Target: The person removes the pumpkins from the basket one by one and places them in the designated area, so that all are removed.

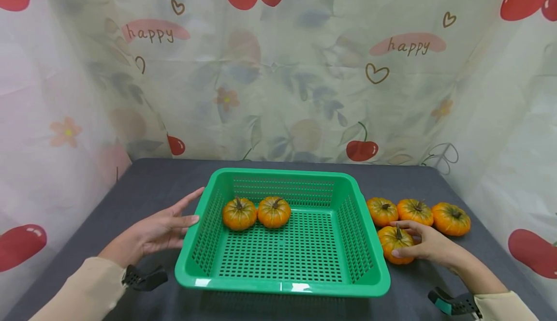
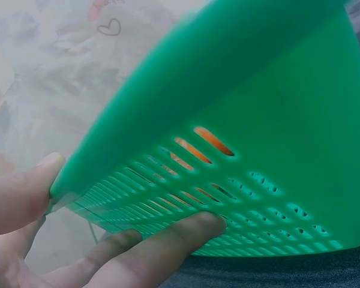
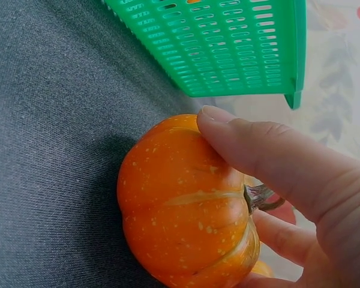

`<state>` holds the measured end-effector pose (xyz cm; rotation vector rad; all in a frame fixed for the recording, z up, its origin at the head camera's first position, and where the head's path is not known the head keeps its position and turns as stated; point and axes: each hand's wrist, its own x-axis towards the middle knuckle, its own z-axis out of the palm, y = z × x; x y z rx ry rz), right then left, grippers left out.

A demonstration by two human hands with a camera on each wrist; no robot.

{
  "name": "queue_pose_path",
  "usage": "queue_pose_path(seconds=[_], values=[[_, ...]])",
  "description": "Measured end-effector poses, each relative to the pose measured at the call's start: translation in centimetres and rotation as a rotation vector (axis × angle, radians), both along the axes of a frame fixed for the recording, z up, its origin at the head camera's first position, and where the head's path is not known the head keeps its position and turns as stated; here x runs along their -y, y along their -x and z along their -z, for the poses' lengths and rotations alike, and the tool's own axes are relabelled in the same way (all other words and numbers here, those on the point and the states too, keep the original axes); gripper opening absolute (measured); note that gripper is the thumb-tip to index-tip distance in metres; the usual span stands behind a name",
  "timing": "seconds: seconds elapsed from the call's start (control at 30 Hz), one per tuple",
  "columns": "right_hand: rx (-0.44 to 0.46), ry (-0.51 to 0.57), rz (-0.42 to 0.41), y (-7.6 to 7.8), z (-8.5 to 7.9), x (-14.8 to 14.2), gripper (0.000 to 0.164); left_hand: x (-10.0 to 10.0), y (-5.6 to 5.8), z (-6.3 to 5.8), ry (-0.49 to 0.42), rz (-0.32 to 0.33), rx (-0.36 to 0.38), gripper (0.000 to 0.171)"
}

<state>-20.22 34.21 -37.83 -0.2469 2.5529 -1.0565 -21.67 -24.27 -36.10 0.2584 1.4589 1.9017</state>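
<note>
A green plastic basket (image 1: 281,286) with slotted walls stands on the dark table, two small orange pumpkins (image 1: 240,213) side by side within it. My left hand (image 1: 163,229) touches the basket's left side, its fingers fairly straight; in the left wrist view the fingertips (image 2: 207,225) lie against the outer slotted wall, below the rim. To the right of the basket, my right hand (image 1: 428,246) holds a small pumpkin (image 3: 183,204) between thumb and fingers. That pumpkin appears to sit on the tablecloth, stem upward in the head view. Its far side is partly hidden by the hand.
Three more pumpkins stand in a row behind my right hand: one by the basket wall (image 1: 382,211), a middle pumpkin (image 1: 415,211) and a right-hand pumpkin (image 1: 451,218). Printed curtains (image 1: 278,98) enclose the back and sides of the dark tabletop (image 1: 174,171).
</note>
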Motion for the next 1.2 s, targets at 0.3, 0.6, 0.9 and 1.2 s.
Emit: queue_pose_path(seconds=[0.3,0.6,0.9,1.2], values=[[-0.001,0.005,-0.009,0.10,0.02,-0.07,0.076,0.02,0.00,0.04,0.000,-0.001,-0.002,0.085],[0.024,0.025,-0.011,0.09,-0.05,-0.12,0.076,0.10,0.01,0.10,0.000,-0.014,0.013,0.085],[0.052,0.047,0.014,0.13,-0.06,-0.18,0.077,0.16,0.01,0.14,-0.005,-0.013,0.008,0.085],[0.053,0.040,0.026,0.20,-0.62,-0.22,0.076,0.07,-0.05,0.09,-0.014,-0.001,-0.007,0.085]])
